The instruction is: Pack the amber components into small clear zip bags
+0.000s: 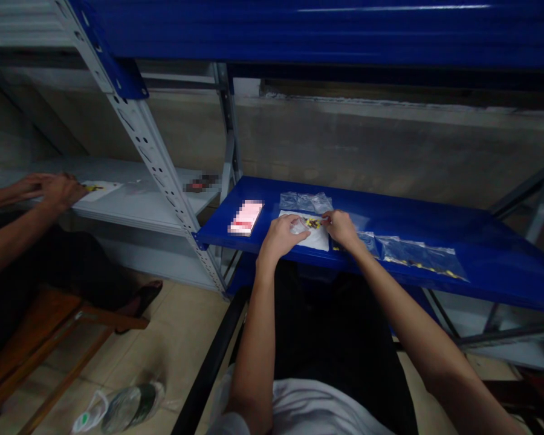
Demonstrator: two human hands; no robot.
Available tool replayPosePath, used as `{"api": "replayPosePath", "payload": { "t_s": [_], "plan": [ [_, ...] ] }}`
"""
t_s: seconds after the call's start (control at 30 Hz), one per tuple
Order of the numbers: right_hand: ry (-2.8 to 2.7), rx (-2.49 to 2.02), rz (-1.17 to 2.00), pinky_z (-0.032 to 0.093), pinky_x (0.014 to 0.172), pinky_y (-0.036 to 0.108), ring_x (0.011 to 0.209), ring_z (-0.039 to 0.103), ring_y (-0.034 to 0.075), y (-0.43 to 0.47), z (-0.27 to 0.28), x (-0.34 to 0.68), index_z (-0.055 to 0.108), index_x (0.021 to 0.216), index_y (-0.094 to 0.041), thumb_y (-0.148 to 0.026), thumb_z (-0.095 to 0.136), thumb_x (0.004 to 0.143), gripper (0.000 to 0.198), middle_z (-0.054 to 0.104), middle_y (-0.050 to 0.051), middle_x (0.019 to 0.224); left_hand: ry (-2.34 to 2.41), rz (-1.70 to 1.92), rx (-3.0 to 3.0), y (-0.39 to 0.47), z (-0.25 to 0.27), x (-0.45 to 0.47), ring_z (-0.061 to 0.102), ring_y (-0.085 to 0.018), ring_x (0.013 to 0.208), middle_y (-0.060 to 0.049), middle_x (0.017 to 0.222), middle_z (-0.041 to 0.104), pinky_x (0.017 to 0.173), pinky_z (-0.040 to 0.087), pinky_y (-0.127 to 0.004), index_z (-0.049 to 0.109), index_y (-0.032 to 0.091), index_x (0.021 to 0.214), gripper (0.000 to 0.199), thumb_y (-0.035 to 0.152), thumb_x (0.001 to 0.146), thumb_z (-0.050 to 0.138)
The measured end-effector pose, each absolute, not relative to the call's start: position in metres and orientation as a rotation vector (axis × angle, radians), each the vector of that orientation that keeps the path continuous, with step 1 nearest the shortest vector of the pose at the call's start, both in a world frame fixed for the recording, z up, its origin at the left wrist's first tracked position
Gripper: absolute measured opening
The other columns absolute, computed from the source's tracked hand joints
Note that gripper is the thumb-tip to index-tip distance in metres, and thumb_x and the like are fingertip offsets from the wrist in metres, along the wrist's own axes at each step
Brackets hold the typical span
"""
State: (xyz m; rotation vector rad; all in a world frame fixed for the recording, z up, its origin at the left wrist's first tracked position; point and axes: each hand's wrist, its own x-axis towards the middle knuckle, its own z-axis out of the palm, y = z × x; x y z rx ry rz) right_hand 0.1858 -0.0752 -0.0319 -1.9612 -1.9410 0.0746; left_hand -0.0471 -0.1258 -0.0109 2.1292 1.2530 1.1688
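Observation:
My left hand rests on a white sheet, its thumb and fingers curled about a crinkled clear plastic bag. Small yellow and dark pieces lie on the sheet between my two hands. At the sheet's right edge, my right hand has thumb and forefinger pressed together; what they pinch is too small to make out. Behind the sheet lie flat clear bags. To the right, a row of clear zip bags with yellow pieces in the bottom runs along the blue shelf's front edge.
A phone with a blurred screen lies left of the sheet. A perforated metal post divides the shelves. At the grey shelf, another person's hands work by a white sheet. A plastic bottle lies on the floor.

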Motion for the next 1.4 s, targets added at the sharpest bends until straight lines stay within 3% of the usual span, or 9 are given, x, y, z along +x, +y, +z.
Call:
{"api": "replayPosePath", "payload": {
  "t_s": [0.17,0.33,0.5,0.63,0.73,0.93,1.1,1.3,1.4],
  "plan": [
    [-1.969,-1.976,0.08,0.051,0.088,0.03,0.106,0.074,0.027,-0.068,-0.037,0.184,0.081,0.112,-0.017,-0.019,0.063,0.095,0.025,0.077,0.018,0.116,1.262,1.175,2.118,-0.126,-0.014,-0.049,0.073,-0.025,0.106,-0.012,0.118,0.078,0.098,0.056,-0.035,0.075,0.015,0.119,0.041,0.032,0.082,0.085],
    [-1.911,-1.888,0.16,0.05,0.083,0.028,0.095,0.074,0.024,-0.064,-0.032,0.19,0.079,0.097,-0.016,-0.011,0.067,0.085,0.018,0.08,0.014,0.1,1.244,1.166,2.127,-0.125,-0.016,-0.049,0.073,-0.025,0.106,-0.012,0.116,0.078,0.098,0.056,-0.036,0.075,0.015,0.117,0.04,0.031,0.082,0.084],
    [-1.724,-1.596,0.519,0.051,0.077,0.03,0.081,0.07,0.02,-0.074,-0.016,0.194,0.073,0.085,-0.017,-0.015,0.072,0.075,0.01,0.078,0.008,0.088,1.242,1.182,2.134,-0.126,-0.013,-0.048,0.073,-0.026,0.107,-0.012,0.117,0.078,0.099,0.056,-0.037,0.076,0.016,0.118,0.039,0.031,0.082,0.085],
    [-1.676,-1.219,0.901,0.053,0.076,0.03,0.078,0.069,0.019,-0.094,0.0,0.179,0.07,0.087,-0.018,-0.025,0.079,0.067,0.022,0.074,0.004,0.083,1.211,1.193,2.153,-0.126,-0.011,-0.044,0.073,-0.026,0.109,-0.011,0.115,0.078,0.101,0.056,-0.038,0.076,0.018,0.117,0.038,0.03,0.082,0.084],
    [-1.705,-1.125,1.002,0.053,0.073,0.029,0.075,0.067,0.017,-0.106,0.009,0.163,0.072,0.088,-0.018,-0.03,0.081,0.067,0.026,0.073,0.002,0.079,1.16,1.182,2.156,-0.127,-0.01,-0.041,0.073,-0.026,0.106,-0.01,0.114,0.079,0.098,0.056,-0.037,0.076,0.017,0.116,0.035,0.027,0.083,0.083],
    [-1.797,-1.152,0.993,0.052,0.07,0.03,0.073,0.066,0.018,-0.11,0.015,0.154,0.075,0.086,-0.017,-0.04,0.081,0.07,0.029,0.075,0.005,0.078,1.095,1.173,2.117,-0.128,-0.01,-0.042,0.073,-0.023,0.103,-0.009,0.111,0.08,0.096,0.056,-0.035,0.077,0.017,0.114,0.032,0.026,0.084,0.082],
    [-1.829,-1.191,0.917,0.054,0.075,0.03,0.081,0.068,0.019,-0.109,0.012,0.161,0.077,0.094,-0.018,-0.032,0.068,0.079,0.022,0.078,0.006,0.089,1.106,1.159,2.105,-0.129,-0.006,-0.042,0.074,-0.024,0.105,-0.01,0.114,0.08,0.097,0.056,-0.036,0.078,0.018,0.115,0.033,0.029,0.084,0.082],
    [-1.88,-1.587,0.431,0.052,0.081,0.027,0.086,0.073,0.02,-0.096,-0.009,0.175,0.078,0.093,-0.017,-0.013,0.06,0.085,0.02,0.081,0.007,0.094,1.18,1.179,2.079,-0.127,-0.011,-0.045,0.074,-0.025,0.108,-0.012,0.117,0.079,0.1,0.057,-0.037,0.076,0.017,0.119,0.039,0.031,0.083,0.084],
    [-1.99,-1.723,0.257,0.051,0.083,0.025,0.091,0.075,0.021,-0.094,-0.023,0.178,0.08,0.102,-0.018,-0.009,0.06,0.088,0.025,0.082,0.009,0.103,1.212,1.177,2.081,-0.126,-0.013,-0.046,0.073,-0.025,0.11,-0.013,0.119,0.078,0.102,0.056,-0.038,0.076,0.016,0.119,0.039,0.03,0.084,0.084]
  ]
}}
